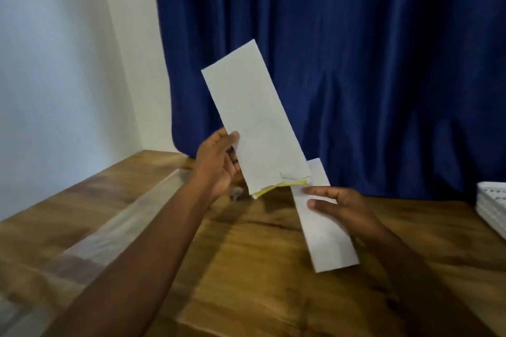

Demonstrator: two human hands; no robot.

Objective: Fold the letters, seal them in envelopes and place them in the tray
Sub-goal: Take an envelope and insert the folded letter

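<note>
An envelope is gripped low on its left edge by the left hand, thumb laid across the front face and the other fingers tucked behind, out of sight. It is held up in the air above the table, well clear of the wood, in front of the curtain. Its long axis is tilted, the top end leaning up and to the left, the lower end pointing down and to the right. At that lower end the mouth is seen slightly parted, with a yellow edge showing inside. A folded letter is grasped by the right hand: two fingers are stretched over its top face, loosely spread, and the rest of the hold is hidden beneath the paper. The letter's long axis runs nearly the same way as the envelope's, its upper end placed just beside the mouth and partly covered by the envelope, so whether it is already inside cannot be told. A clear tray is made out faintly on the left of the table, blurred. At the right edge a stack of paper is cut off by the frame.
</note>
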